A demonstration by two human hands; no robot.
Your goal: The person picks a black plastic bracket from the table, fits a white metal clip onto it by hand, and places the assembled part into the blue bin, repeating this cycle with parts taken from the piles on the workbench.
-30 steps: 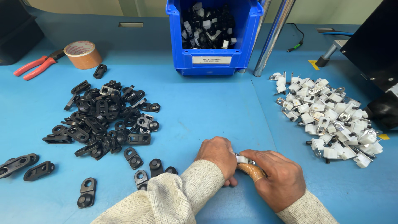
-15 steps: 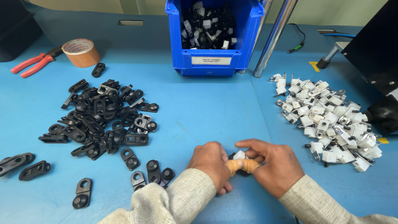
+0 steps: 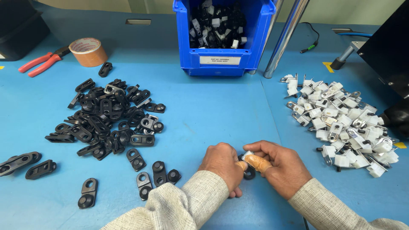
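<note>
**A:** What are the hands on just now?

**B:** Both meet at the near middle of the blue table (image 3: pixel 213 110). The left hand (image 3: pixel 221 164) and the right hand (image 3: pixel 283 168) are pinched together around a small black bracket (image 3: pixel 249 172) with a white clip (image 3: pixel 247 154) on top of it. The fingertips (image 3: pixel 255 162) that touch it wear tan rubber covers. Each hand is closed on the piece, the bracket low between them and just above the table.

**A:** How would that piece handle?

**B:** I judge it light and stiff: hard plastic, small enough to vanish between two thumbs. Smooth too, so probably slippery, which would explain the rubber covers. It doesn't look fragile, though the clip's thin edges might bend or snap if forced crooked.

**A:** Where would you take hold?

**B:** By the flat sides of the bracket with one hand, the clip's broad white body with the other, keeping off the round hole.

**A:** And round about?

**B:** A heap of black brackets (image 3: pixel 106 115) to the left, a heap of white clips (image 3: pixel 341 119) to the right, a blue bin (image 3: pixel 221 51) on the far side, and red pliers (image 3: pixel 40 63) beside a tape roll (image 3: pixel 88 52) at the far left.
</note>
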